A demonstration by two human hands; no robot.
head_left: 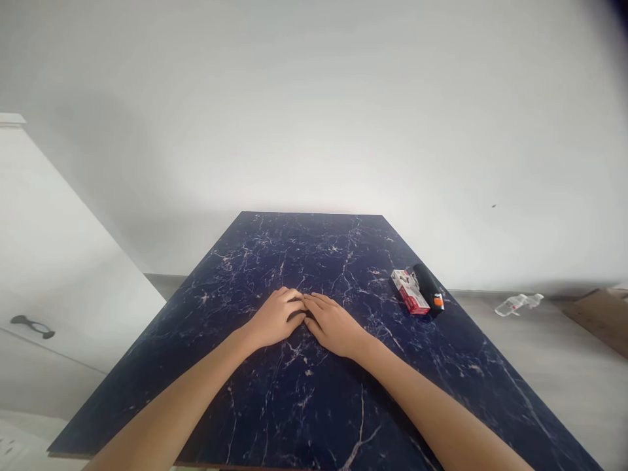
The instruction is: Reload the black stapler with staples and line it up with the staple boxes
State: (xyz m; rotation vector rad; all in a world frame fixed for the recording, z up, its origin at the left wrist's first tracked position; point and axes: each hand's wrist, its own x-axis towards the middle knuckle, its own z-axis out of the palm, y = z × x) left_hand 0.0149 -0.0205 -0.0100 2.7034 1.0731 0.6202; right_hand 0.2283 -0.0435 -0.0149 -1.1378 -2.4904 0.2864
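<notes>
My left hand (279,317) rests palm down on the dark blue marble-patterned table (294,412), with its fingers loosely bent and a gap between thumb and fingers. Beside it, my right hand (336,327) lies on the same surface, its fingers fairly straight and pointing left. The fingertips of both hands meet near the middle of the table. Nothing shows in either hand, though the palms are hidden. Near the table's right edge lie a red and white box (411,292) and, against it, a black cylindrical thing (428,288) with an orange patch at its near end.
A pale wall (314,118) rises behind the table's far edge. On the left stands a white cabinet (59,261) with a dark handle (33,326). Clear plastic bottles (515,304) lie on the floor at right, near a brown cardboard piece (601,317).
</notes>
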